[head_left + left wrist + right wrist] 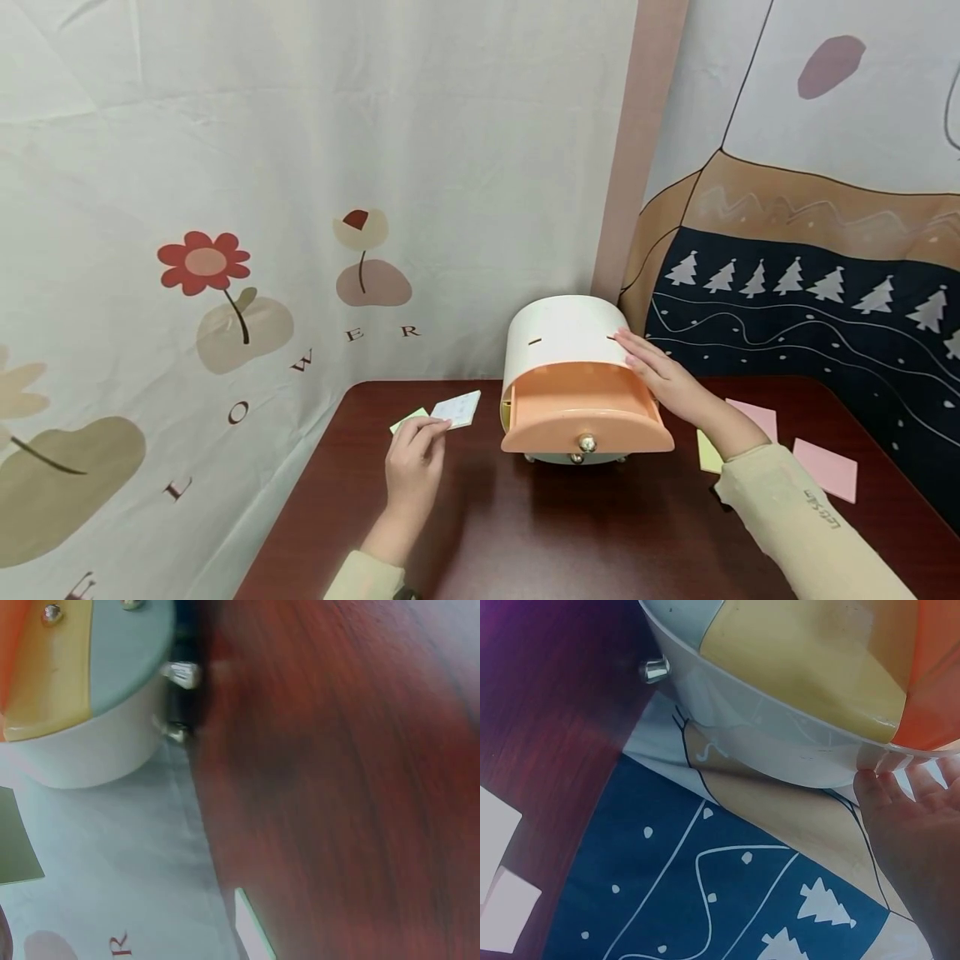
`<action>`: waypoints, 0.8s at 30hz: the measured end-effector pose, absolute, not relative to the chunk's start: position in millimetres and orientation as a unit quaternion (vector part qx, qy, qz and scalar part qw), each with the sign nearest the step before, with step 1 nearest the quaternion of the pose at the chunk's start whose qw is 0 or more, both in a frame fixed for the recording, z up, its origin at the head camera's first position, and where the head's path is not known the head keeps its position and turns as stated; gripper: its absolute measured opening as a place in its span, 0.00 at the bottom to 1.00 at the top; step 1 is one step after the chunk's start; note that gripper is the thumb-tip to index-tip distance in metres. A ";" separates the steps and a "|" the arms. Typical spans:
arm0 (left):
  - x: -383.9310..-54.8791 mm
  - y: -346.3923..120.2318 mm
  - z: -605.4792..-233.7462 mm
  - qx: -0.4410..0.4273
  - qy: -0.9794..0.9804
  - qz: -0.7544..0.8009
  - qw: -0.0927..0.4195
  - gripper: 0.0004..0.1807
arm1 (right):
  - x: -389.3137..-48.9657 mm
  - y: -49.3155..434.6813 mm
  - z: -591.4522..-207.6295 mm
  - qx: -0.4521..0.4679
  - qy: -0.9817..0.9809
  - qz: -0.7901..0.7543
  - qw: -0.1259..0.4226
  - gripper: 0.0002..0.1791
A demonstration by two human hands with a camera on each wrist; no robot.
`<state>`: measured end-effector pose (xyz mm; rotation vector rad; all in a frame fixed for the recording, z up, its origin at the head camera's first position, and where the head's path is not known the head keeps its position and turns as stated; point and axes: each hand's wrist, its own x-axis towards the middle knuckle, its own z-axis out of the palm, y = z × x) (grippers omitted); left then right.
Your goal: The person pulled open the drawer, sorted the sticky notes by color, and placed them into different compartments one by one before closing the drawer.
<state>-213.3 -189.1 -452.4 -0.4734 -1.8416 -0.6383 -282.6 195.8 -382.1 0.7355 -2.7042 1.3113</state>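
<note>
My left hand (416, 454) pinches a pale blue sticky-note pad (459, 409) between thumb and fingers, left of a small desktop drawer box. The box has a rounded white shell (566, 327). Its top orange drawer (588, 429) is pulled out, with a round metal knob (587, 443) on the front. In the left wrist view, a yellow drawer front (56, 682) and a grey-blue one (131, 656) also show. My right hand (667, 375) rests with extended fingers on the shell's upper right side; its fingertips (866, 780) touch the white wall in the right wrist view.
A green sticky-note pad (397, 425) lies behind my left hand on the dark red-brown table (480, 533). Right of the box lie a yellow pad (708, 452) and two pink pads, one nearer the edge (825, 469). A printed curtain (450, 167) hangs behind the table.
</note>
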 end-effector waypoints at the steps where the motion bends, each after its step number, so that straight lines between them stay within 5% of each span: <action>1: -212.9 -187.8 -450.8 -0.201 -0.772 -0.270 0.540 0.15 | -282.6 195.8 -382.2 0.237 -0.874 0.424 0.024 0.29; 24: -207.4 -155.7 -411.6 -0.283 -0.715 -0.296 0.567 0.14 | -280.8 196.6 -381.9 0.237 -0.873 0.426 0.024 0.28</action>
